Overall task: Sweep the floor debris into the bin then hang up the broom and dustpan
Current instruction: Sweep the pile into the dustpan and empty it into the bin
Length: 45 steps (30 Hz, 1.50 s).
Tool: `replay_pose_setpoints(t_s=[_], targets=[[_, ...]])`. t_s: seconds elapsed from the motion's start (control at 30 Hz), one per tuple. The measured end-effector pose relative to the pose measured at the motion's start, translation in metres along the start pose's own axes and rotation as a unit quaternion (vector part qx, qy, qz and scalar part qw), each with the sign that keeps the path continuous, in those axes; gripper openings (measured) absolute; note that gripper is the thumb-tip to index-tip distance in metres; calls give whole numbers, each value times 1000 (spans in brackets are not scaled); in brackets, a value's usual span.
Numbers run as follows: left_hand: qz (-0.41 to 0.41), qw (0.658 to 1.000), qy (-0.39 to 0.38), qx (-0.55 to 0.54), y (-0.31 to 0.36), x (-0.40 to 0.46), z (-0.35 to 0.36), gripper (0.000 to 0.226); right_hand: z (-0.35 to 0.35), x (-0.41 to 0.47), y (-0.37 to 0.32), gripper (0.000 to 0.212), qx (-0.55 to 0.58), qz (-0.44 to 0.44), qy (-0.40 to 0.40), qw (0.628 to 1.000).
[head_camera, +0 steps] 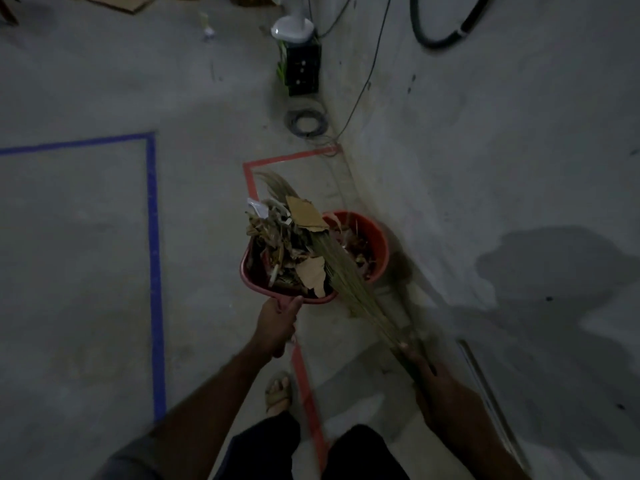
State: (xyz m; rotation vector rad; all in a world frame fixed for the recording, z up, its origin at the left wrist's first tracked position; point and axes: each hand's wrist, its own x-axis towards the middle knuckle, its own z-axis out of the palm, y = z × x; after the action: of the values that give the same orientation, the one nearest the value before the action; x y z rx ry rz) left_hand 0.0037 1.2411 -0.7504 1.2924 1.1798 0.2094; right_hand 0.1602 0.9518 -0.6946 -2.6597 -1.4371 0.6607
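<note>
red dustpan [250, 271], red bin [375, 244], tan broom [349, 289], blue tape [154, 271]

No legible text, label, brand, number or sign anywhere in this dim view.

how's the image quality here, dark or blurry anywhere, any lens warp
Head view: dim overall, greyish, no glare. The right hand and the broom near it are smeared by motion blur; the left hand on the dustpan is sharper. Debris and red bin read clearly. Wide-angle warp bends the blue tape and the wall edge. A dark patch on the wall could be shadow or stain.
</note>
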Motion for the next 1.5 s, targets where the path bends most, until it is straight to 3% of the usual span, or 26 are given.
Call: replay_pose_setpoints(t_s=[0.13, 0.27, 0.43, 0.5, 0.6, 0.63, 0.7, 0.77, 0.83, 1.0, 1.17, 1.33, 1.4, 1.5], targets=[[-36, 999, -15, 24, -1, 55, 31, 32, 6, 36, 18, 93, 24, 59, -39, 997], [-57, 996, -9, 65, -6, 111, 65, 56, 16, 81, 46, 100, 9, 82, -73, 994], [-71, 992, -15, 108, -12, 181, 114, 20, 41, 146, 94, 106, -43, 63, -58, 995], [-55, 986, -26, 156, -29, 217, 131, 27, 43, 171, 110, 94, -89, 56, -60, 993], [-50, 974, -66, 211, -78, 288, 152, 67, 45, 196, 129, 49, -32, 54, -65, 996], [-34, 967, -84, 240, -85, 300, 163, 57, 53, 201, 142, 52, -29, 63, -58, 996], [-59, 952, -60, 293, -53, 298, 165, 37, 54, 214, 140, 58, -26, 96, -17, 995], [-74, 934, -33, 349, -26, 293, 179, 32, 61, 218, 158, 68, -45, 107, -44, 992], [-108, 917, -37, 382, -14, 295, 184, 31, 63, 214, 167, 74, -68, 115, -23, 991], [-108, 866, -39, 487, 3, 284, 175, 35, 47, 202, 172, 56, -36, 152, -83, 984], [-77, 872, -50, 482, 15, 274, 153, 36, 32, 195, 169, 57, 1, 189, -88, 978], [-55, 879, -63, 470, -4, 263, 126, 45, 32, 201, 149, 79, 16, 107, 25, 994], [-50, 888, -58, 454, -2, 247, 122, 45, 34, 224, 143, 81, 17, 84, 16, 996], [-70, 896, -57, 434, -9, 232, 112, 36, 51, 277, 131, 83, 24, 75, -60, 995]])
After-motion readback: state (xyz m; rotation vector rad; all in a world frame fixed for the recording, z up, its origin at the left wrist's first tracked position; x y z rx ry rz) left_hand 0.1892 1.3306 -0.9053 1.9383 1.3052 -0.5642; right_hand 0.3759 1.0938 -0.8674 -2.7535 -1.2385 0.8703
